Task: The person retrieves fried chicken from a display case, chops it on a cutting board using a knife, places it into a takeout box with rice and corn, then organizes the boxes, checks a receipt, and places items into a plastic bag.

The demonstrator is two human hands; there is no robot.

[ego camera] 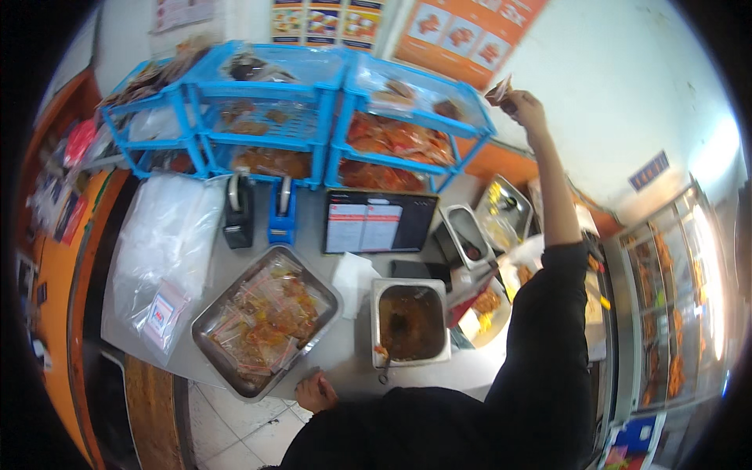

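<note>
My right hand (527, 111) is raised high at the right end of the blue plastic racks, gripping a small plastic sachet (499, 93) with dark brown contents. My left hand (317, 392) rests at the front edge of the steel table (346, 364), fingers curled, with nothing visible in it. Just beyond it is a steel tray (326, 282) heaped with small zip bags (258, 320) of yellow-brown food. A deep steel pan (411, 283) of brown sauce stands to its right, with a utensil handle (384, 373) over the near rim.
Blue stacked racks (264, 91) hold bagged food along the wall. Before them are a black tape dispenser (238, 214), a blue one (283, 214) and a tablet (380, 222). Clear plastic bags (170, 235) lie left. Steel containers (467, 232) and a lit glass food cabinet (664, 317) stand right.
</note>
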